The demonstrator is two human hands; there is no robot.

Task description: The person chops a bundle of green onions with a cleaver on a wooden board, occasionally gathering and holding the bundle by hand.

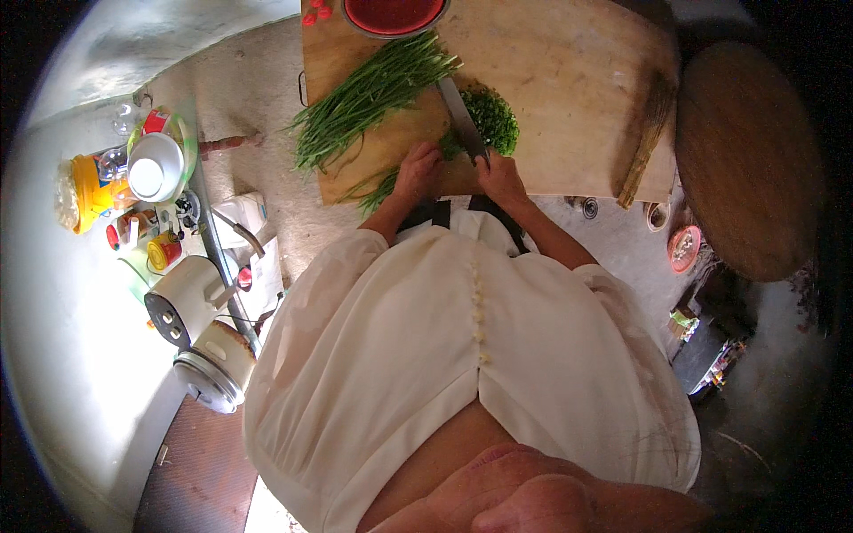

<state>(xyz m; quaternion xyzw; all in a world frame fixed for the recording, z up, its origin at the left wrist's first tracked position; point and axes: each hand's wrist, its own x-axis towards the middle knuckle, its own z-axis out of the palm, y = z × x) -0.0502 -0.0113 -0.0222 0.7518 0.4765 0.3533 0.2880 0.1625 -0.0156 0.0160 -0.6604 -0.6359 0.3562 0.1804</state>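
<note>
My left hand [418,170] presses down on a small bunch of green stalks [380,189], whose cut end pokes out on the knife side. In my right hand [498,177] is the handle of a wide-bladed kitchen knife [462,116]; its blade points away from me, just right of the stalks. A heap of chopped greens [493,121] lies against the right side of the blade. Farther off to the left, a large bundle of long, thin green stalks [376,96] rests on the wooden board [560,86]. Whether the blade touches the board cannot be told.
A red basin [394,14] stands at the board's far edge, near small red pieces [318,12]. A straw hand broom [645,150] lies at the right. Left of me, a side counter holds a white bowl [155,166] and a rice cooker [216,366]. A round brown panel [750,160] stands beyond the board's right edge.
</note>
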